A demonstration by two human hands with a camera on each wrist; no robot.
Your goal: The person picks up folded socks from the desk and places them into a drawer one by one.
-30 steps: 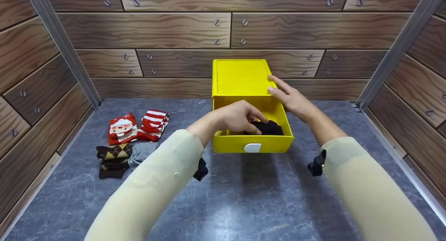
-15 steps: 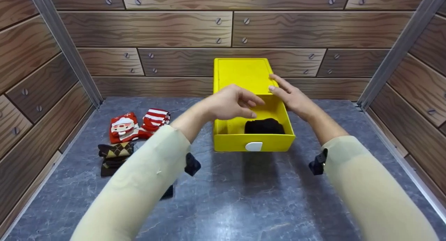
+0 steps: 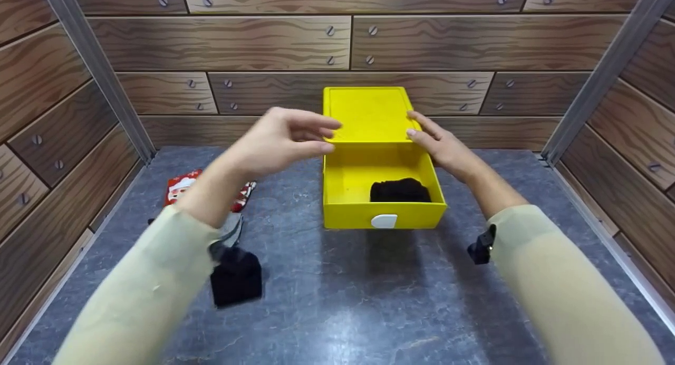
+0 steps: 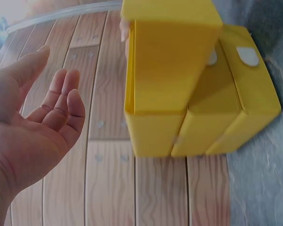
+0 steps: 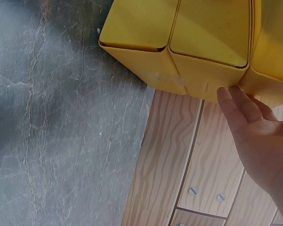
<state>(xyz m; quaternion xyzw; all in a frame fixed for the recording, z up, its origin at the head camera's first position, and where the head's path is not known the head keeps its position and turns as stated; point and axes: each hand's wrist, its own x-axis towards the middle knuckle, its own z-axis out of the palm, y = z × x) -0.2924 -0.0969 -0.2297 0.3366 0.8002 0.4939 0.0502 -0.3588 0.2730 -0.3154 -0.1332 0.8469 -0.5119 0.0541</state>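
A yellow drawer cabinet stands near the back wall, its top drawer pulled out. Inside that drawer, towards the right, lies a folded black sock bundle. My left hand hovers in the air left of the cabinet, holding nothing; the left wrist view shows the left palm with fingers loosely bent. On the cabinet's upper right edge rests my right hand. In the right wrist view the right hand's fingertips touch the cabinet's side.
Left on the grey marbled tabletop lie a black folded sock pair, grey socks and red patterned socks, partly hidden by my left arm. Wood-patterned walls enclose the back and sides.
My left hand has let go of the black sock bundle, risen out of the drawer and moved left. The bundle stays in the drawer, and my right hand keeps its place on the cabinet.
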